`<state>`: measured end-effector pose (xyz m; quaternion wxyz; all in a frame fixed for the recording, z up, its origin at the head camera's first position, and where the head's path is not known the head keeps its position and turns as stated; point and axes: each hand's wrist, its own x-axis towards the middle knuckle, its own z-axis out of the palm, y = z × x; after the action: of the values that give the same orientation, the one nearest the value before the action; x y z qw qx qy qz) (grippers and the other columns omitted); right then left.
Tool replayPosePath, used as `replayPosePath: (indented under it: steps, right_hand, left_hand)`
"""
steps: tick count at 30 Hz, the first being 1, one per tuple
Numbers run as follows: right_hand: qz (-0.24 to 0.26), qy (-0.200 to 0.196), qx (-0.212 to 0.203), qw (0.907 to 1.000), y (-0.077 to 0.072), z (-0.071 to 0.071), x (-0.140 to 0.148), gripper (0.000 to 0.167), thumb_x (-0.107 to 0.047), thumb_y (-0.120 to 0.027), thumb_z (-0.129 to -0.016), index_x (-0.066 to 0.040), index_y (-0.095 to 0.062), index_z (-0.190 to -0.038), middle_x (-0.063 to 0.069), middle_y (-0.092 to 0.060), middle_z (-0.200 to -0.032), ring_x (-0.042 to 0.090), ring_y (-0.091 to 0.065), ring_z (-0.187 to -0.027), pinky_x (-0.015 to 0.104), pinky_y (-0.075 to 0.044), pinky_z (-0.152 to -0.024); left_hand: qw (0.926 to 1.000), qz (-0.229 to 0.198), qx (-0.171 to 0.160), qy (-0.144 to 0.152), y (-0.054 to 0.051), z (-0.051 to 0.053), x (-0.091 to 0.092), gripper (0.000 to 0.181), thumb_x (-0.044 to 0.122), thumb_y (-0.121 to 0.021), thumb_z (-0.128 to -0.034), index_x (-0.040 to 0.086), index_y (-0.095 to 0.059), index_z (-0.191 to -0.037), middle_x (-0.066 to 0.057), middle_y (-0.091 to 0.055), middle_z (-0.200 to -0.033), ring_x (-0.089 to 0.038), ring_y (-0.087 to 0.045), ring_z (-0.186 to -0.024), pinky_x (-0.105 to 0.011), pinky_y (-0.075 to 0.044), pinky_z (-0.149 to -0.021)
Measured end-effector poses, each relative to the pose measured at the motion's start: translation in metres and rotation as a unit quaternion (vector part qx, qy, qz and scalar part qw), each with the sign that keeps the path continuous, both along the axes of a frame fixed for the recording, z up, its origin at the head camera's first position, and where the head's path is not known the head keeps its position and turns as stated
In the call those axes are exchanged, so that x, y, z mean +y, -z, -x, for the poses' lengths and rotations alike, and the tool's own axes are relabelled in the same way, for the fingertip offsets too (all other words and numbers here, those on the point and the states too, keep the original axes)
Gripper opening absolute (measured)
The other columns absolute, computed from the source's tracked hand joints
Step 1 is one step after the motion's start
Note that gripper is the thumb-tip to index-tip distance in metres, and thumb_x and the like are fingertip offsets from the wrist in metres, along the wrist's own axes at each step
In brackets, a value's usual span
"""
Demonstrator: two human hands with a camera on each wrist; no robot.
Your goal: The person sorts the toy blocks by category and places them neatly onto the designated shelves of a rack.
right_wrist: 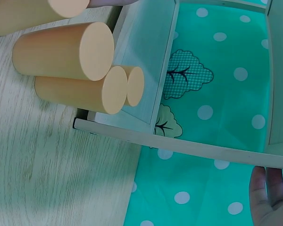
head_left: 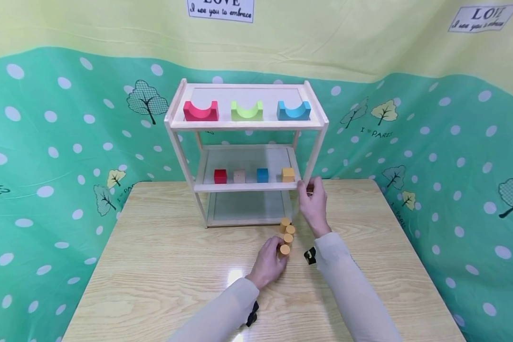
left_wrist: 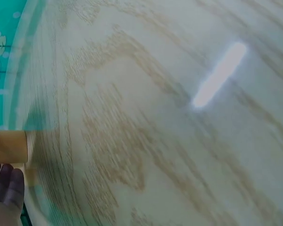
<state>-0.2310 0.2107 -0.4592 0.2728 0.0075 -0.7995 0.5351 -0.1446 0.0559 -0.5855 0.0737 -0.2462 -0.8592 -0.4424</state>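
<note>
Several wooden cylinders [head_left: 288, 238] stand upright in a row on the table before the right front of a white shelf rack [head_left: 248, 187]. My left hand [head_left: 268, 262] pinches the nearest cylinder [left_wrist: 9, 147] between thumb and fingers, its base at or near the table. At the rack's right front post, level with the middle shelf, my right hand [head_left: 314, 204] grips the frame with thumb and fingers on either side. The right wrist view shows the other cylinders [right_wrist: 63, 52] near the rack's foot and my right fingers [right_wrist: 262, 188] against the frame, partly cut off.
On the top shelf sit a red arch block [head_left: 201, 114], a green one [head_left: 246, 114] and a blue one [head_left: 293, 114]. Several small cubes [head_left: 262, 175] line the middle shelf. A patterned cloth [head_left: 68, 142] hangs behind and beside the wooden table [head_left: 162, 266].
</note>
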Motion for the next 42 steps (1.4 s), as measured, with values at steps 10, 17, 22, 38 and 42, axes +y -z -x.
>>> replayPosePath:
  steps: [10, 17, 22, 38, 42]
  right_hand:
    - [-0.001, -0.001, 0.001, 1.0, 0.0, 0.0, 0.0, 0.023, -0.029, -0.054, -0.096, -0.006, -0.049, -0.097, 0.009, -0.057, -0.088, 0.02, -0.056, -0.078, 0.031, -0.048, -0.065]
    - [-0.007, 0.005, 0.003, 1.0, 0.0, 0.0, 0.001, 0.024, -0.029, -0.053, -0.096, -0.005, -0.049, -0.097, 0.009, -0.058, -0.088, 0.019, -0.056, -0.078, 0.032, -0.048, -0.066]
    - [-0.004, 0.001, -0.001, 1.0, 0.001, 0.001, 0.001, 0.024, -0.029, -0.054, -0.096, -0.006, -0.049, -0.097, 0.009, -0.057, -0.088, 0.02, -0.056, -0.078, 0.033, -0.049, -0.065]
    - [-0.008, 0.002, 0.006, 1.0, 0.001, 0.001, 0.001, 0.024, -0.029, -0.053, -0.097, -0.006, -0.048, -0.096, 0.009, -0.057, -0.087, 0.02, -0.055, -0.077, 0.032, -0.049, -0.064]
    - [-0.008, 0.0, 0.003, 1.0, 0.001, 0.001, 0.001, 0.024, -0.03, -0.053, -0.097, -0.007, -0.048, -0.096, 0.008, -0.057, -0.087, 0.02, -0.055, -0.077, 0.032, -0.049, -0.064]
  left_hand:
    - [1.0, 0.0, -0.004, 0.0, 0.0, 0.002, -0.005, 0.034, 0.002, -0.069, -0.077, 0.009, -0.053, -0.106, -0.002, -0.058, -0.102, -0.014, -0.059, -0.093, -0.027, -0.051, -0.083]
    - [0.9998, 0.002, -0.02, -0.004, 0.0, 0.003, -0.008, 0.038, 0.001, -0.069, -0.0765, 0.011, -0.051, -0.108, -0.001, -0.054, -0.102, -0.013, -0.054, -0.091, -0.027, -0.05, -0.08]
    - [0.9997, 0.001, -0.023, -0.003, 0.0, 0.003, -0.008, 0.037, 0.0, -0.069, -0.0759, 0.012, -0.053, -0.107, 0.0, -0.055, -0.102, -0.012, -0.055, -0.093, -0.027, -0.05, -0.082]
    - [0.9987, -0.001, -0.051, -0.006, -0.003, 0.007, -0.015, 0.036, 0.001, -0.068, -0.0771, 0.014, -0.053, -0.108, 0.0, -0.055, -0.1, -0.013, -0.055, -0.091, -0.027, -0.05, -0.08]
    - [0.9984, 0.0, -0.056, -0.013, -0.006, 0.012, -0.018, 0.037, 0.002, -0.069, -0.078, 0.014, -0.053, -0.109, 0.0, -0.055, -0.104, -0.014, -0.056, -0.094, -0.028, -0.05, -0.082]
